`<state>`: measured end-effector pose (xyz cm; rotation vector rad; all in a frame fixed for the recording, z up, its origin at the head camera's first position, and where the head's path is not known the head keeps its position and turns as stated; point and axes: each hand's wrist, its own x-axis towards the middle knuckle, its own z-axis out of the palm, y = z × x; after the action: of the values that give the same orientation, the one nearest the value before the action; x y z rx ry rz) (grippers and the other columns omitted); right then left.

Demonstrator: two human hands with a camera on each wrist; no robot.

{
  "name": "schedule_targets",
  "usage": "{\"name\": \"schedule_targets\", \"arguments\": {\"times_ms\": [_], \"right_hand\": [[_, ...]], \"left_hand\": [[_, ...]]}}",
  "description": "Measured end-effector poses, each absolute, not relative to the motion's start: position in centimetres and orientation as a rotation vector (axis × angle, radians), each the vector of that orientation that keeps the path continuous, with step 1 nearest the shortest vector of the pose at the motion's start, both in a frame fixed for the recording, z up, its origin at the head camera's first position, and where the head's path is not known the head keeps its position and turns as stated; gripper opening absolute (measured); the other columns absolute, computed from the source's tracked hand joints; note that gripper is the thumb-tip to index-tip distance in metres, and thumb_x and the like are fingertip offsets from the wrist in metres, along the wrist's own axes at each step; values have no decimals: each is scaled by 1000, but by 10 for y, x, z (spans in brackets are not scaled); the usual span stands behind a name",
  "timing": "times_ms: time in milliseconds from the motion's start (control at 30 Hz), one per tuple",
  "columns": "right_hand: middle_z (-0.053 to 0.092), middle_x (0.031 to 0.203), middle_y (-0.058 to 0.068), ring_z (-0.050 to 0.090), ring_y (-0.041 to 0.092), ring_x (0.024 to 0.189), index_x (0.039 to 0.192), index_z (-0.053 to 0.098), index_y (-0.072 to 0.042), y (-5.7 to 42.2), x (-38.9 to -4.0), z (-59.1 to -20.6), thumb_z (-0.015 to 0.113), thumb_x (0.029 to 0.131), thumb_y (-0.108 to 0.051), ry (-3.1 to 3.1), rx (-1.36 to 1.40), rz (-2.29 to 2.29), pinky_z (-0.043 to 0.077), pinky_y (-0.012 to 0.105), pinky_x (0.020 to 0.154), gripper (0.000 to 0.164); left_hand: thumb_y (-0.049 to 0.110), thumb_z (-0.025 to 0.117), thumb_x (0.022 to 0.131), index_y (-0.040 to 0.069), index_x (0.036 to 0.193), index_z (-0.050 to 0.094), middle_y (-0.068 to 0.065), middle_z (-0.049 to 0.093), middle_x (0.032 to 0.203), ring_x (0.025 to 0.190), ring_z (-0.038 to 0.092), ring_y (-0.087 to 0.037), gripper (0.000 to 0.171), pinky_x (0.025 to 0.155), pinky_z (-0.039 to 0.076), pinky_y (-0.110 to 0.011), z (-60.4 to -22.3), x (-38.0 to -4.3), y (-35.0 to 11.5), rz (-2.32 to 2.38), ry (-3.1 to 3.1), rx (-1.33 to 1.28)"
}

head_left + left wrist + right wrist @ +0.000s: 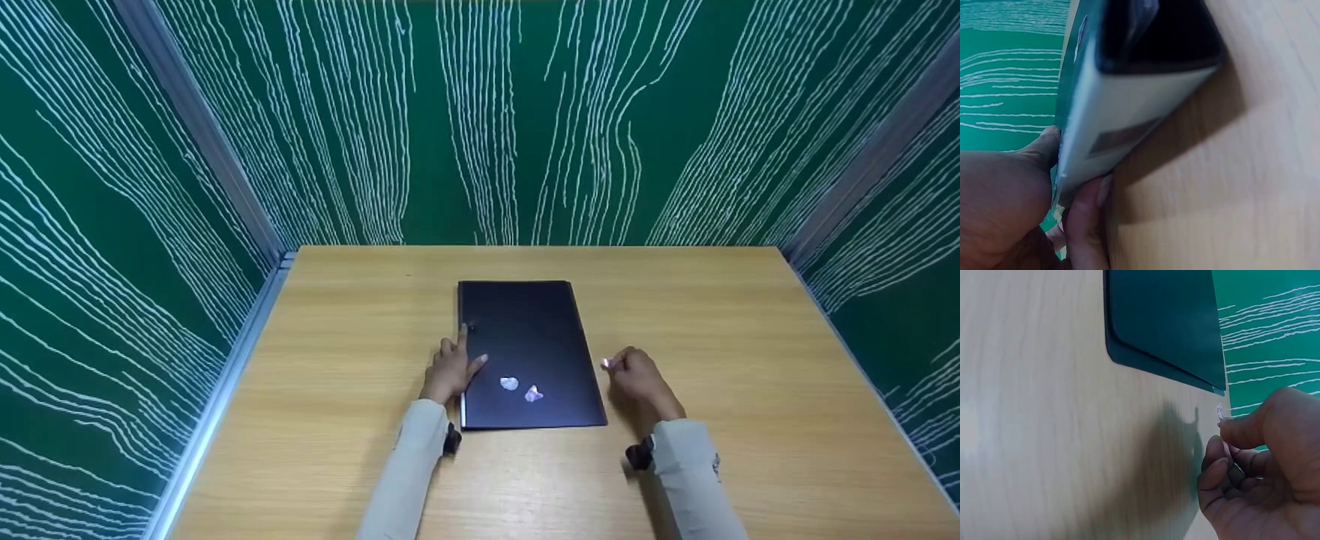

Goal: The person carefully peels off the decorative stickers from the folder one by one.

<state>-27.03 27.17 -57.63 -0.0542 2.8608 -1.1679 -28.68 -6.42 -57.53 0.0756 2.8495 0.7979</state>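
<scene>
A black ring binder (525,322) lies closed on the table, its pale spine (1112,104) facing left. My left hand (448,373) grips the spine side, thumb on the front cover and fingers against the spine. Two small shiny stickers, a rounded one (509,383) and a more jagged one (533,394), are on the lower part of the cover. Just off the binder's right edge, my right hand (637,377) pinches another small shiny piece (1219,410), seemingly a sticker, between thumb and fingertips. Its remaining fingers are curled in toward the palm.
The wooden table (360,300) extends around the binder on every side. Green panels (480,120) with white wavy lines stand behind the table and along both sides. A metal frame rail (217,420) runs down the left edge. Dark wrist cameras (640,454) sit at both cuffs.
</scene>
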Motion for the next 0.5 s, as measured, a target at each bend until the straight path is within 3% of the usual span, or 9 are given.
{"name": "schedule_targets", "arguments": {"times_ms": [500], "right_hand": [[61, 94, 17, 56, 27, 87, 96, 62, 8, 279, -264, -574, 53, 95, -5, 2814, -13, -1137, 46, 37, 77, 16]], "left_hand": [[50, 46, 102, 15, 161, 14, -20, 43, 126, 107, 52, -36, 76, 84, 48, -51, -579, -288, -66, 786, 2857, 103]]}}
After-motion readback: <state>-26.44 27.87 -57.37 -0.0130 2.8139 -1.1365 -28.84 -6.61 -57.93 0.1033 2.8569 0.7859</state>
